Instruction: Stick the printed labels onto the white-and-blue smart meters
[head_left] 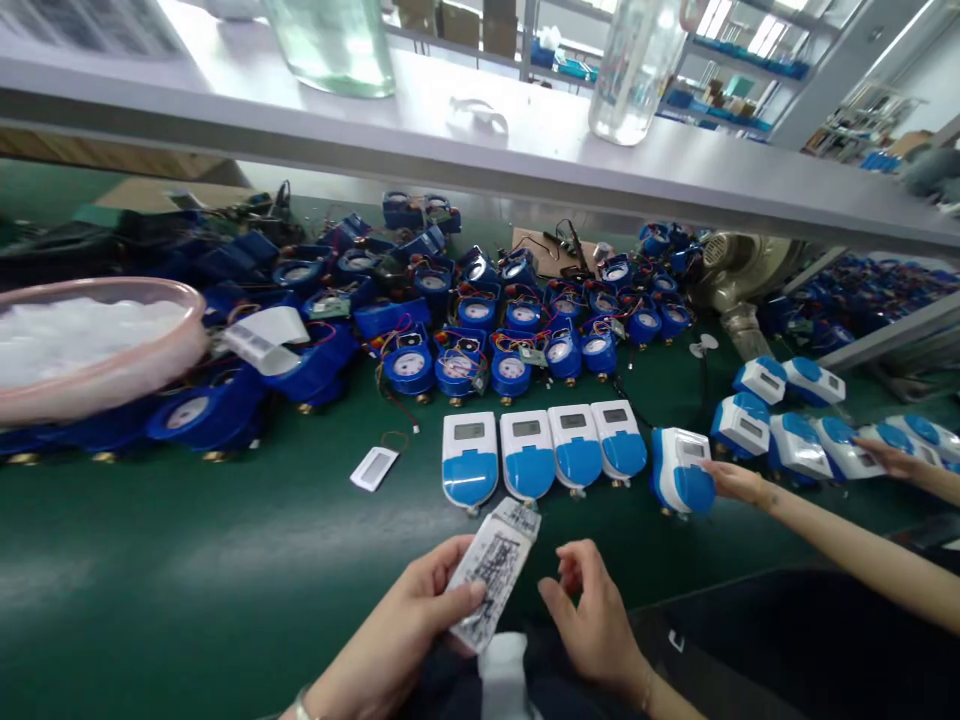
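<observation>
My left hand (431, 600) grips a flat white pack with dense black print (493, 570), possibly a stack of labels, thumb on its face. Just to its right, my right hand (596, 615) is raised with curled fingers, thumb held apart, and nothing visible in it. Beyond both hands, several white-and-blue water meters (469, 458) stand in a row on the green table (187, 560). A small white display module (374, 468) with a thin wire lies left of that row. Something white (504, 665), partly cut off, shows below the pack.
Blue meter bodies (409, 365) with exposed wires fill the table's back. At left sits a pink basin (191, 330) of white pieces. A co-worker's hand (731, 482) touches a meter at right; their other hand (889, 458) is farther right. A white shelf (465, 130) crosses above.
</observation>
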